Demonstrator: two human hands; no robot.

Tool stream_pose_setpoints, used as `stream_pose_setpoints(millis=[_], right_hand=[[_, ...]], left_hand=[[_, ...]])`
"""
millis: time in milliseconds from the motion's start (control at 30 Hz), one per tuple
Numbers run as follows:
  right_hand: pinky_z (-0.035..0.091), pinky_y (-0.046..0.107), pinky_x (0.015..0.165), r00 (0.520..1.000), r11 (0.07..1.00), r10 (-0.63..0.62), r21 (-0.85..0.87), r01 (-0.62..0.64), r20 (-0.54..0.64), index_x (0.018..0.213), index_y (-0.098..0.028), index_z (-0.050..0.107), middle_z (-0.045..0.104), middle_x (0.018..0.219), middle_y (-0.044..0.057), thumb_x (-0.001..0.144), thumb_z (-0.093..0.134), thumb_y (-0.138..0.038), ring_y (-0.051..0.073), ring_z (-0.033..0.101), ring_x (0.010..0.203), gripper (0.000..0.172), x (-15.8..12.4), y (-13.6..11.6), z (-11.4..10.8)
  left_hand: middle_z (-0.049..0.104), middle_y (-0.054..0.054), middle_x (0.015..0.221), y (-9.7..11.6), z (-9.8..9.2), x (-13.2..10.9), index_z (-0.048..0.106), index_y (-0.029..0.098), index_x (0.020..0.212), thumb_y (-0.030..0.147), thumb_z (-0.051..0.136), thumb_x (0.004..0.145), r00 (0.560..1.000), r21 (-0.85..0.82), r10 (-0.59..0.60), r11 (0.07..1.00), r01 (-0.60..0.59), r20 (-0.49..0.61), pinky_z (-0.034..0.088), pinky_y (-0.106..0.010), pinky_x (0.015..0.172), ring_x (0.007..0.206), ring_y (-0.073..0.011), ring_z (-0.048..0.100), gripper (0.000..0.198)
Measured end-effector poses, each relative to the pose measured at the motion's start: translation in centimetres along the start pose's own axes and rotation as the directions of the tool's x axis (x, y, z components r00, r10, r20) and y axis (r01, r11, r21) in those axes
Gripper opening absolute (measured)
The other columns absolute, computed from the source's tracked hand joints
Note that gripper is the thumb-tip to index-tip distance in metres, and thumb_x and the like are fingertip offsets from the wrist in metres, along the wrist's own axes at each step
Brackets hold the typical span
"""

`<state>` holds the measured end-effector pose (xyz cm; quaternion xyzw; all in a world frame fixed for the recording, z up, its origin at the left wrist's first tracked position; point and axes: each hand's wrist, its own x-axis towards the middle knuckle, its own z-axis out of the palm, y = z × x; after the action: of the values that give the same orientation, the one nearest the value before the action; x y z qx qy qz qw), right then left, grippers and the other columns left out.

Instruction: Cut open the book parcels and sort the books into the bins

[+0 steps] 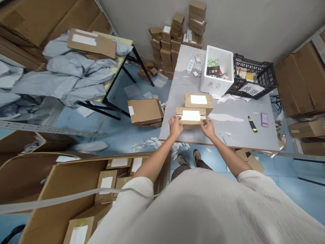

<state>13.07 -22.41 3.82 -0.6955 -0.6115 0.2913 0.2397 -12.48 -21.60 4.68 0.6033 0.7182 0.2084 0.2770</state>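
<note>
Near the front edge of the grey table (243,137), a small brown carton (188,122) with a white label sits between my two hands. My left hand (175,126) grips its left end, fingers bent at the corner. At the right end my right hand (208,128) holds it with fingers and thumb drawn together. Just behind stands a second brown carton (209,103), also with a white label on top. A black and yellow cutter (252,124) and a phone (264,119) lie farther right on the tabletop.
A white foam box (217,86) and a black crate (274,81) holding books stand at the table's back. Stacked cartons (166,57) line the wall. At lower left is a large open carton (63,183) with labelled boxes. Brown boxes (144,112) lie left of the table.
</note>
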Motion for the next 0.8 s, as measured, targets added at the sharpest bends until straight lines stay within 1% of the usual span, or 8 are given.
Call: stream_pose_setpoints(millis=[100,167,300,433,533,600,700,800], right_hand=[[0.048,0.066,0.125,1.0,0.994,-0.023,-0.105,0.025,0.02,0.139,-0.022,0.074,0.057,0.156,0.022,0.097,0.064,-0.036,0.043,0.052,0.149,0.046,0.3,-0.3,0.0],[0.046,0.07,0.125,0.997,0.986,-0.069,-0.147,0.073,0.031,0.14,-0.024,0.074,0.051,0.166,0.021,0.097,0.065,-0.034,0.046,0.046,0.155,0.045,0.6,-0.9,0.2],[0.045,0.071,0.124,0.977,0.971,-0.188,-0.133,0.2,0.101,0.137,-0.027,0.076,0.052,0.166,0.019,0.099,0.063,-0.033,0.046,0.044,0.155,0.041,1.6,-2.6,0.8],[0.043,0.07,0.126,0.931,0.938,-0.292,-0.127,0.324,0.221,0.139,-0.025,0.076,0.053,0.168,0.019,0.1,0.062,-0.032,0.045,0.044,0.158,0.042,2.7,-4.3,1.7],[0.045,0.07,0.125,0.867,0.904,-0.376,-0.077,0.421,0.326,0.14,-0.024,0.077,0.055,0.167,0.02,0.1,0.061,-0.031,0.046,0.046,0.157,0.043,3.1,-5.8,3.1],[0.045,0.07,0.126,0.814,0.876,-0.428,-0.042,0.481,0.392,0.14,-0.023,0.077,0.057,0.166,0.021,0.099,0.061,-0.03,0.046,0.048,0.156,0.044,2.9,-7.1,4.5],[0.046,0.067,0.127,0.71,0.821,-0.506,0.023,0.57,0.49,0.141,-0.02,0.076,0.059,0.165,0.021,0.099,0.06,-0.029,0.043,0.052,0.154,0.046,1.8,-9.5,7.3],[0.049,0.063,0.126,0.592,0.762,-0.576,0.108,0.638,0.564,0.14,-0.021,0.077,0.062,0.161,0.02,0.099,0.06,-0.029,0.041,0.056,0.15,0.045,-0.2,-12.2,10.3]], left_hand=[[0.051,-0.018,0.167,0.4,0.0,0.0,0.067,0.026,0.142,0.013,0.067,0.092,1.0,0.019,-0.02,1.0,0.02,0.02,0.046,-0.06,0.131,0.155,-0.0412,0.051,0.052],[0.047,-0.019,0.173,0.6,-0.4,-0.2,0.067,0.025,0.142,0.015,0.067,0.093,0.998,0.042,-0.052,0.998,0.051,0.027,0.045,-0.061,0.13,0.157,-0.0429,0.05,0.051],[0.047,-0.018,0.176,0.4,-1.8,-1.1,0.067,0.027,0.144,0.019,0.066,0.093,0.992,0.048,-0.123,0.991,0.123,-0.001,0.044,-0.063,0.13,0.16,-0.0438,0.048,0.052],[0.047,-0.015,0.177,-0.6,-3.1,-3.1,0.067,0.029,0.145,0.023,0.069,0.094,0.978,0.023,-0.194,0.98,0.196,-0.071,0.043,-0.062,0.13,0.161,-0.0428,0.047,0.052],[0.046,-0.015,0.177,-1.8,-3.7,-5.5,0.067,0.029,0.146,0.023,0.068,0.094,0.952,0.001,-0.272,0.962,0.274,-0.141,0.044,-0.059,0.13,0.161,-0.0414,0.046,0.052],[0.045,-0.015,0.178,-2.7,-4.2,-7.6,0.067,0.028,0.147,0.022,0.067,0.094,0.922,-0.017,-0.343,0.938,0.346,-0.181,0.044,-0.06,0.129,0.161,-0.0419,0.047,0.053],[0.045,-0.016,0.179,-4.5,-5.2,-11.1,0.067,0.027,0.147,0.022,0.066,0.095,0.862,-0.048,-0.451,0.89,0.453,-0.233,0.044,-0.062,0.13,0.161,-0.0426,0.048,0.052],[0.046,-0.017,0.178,-6.7,-6.4,-15.2,0.067,0.027,0.147,0.022,0.065,0.096,0.785,-0.09,-0.541,0.836,0.542,-0.302,0.044,-0.062,0.13,0.161,-0.0418,0.048,0.051]])
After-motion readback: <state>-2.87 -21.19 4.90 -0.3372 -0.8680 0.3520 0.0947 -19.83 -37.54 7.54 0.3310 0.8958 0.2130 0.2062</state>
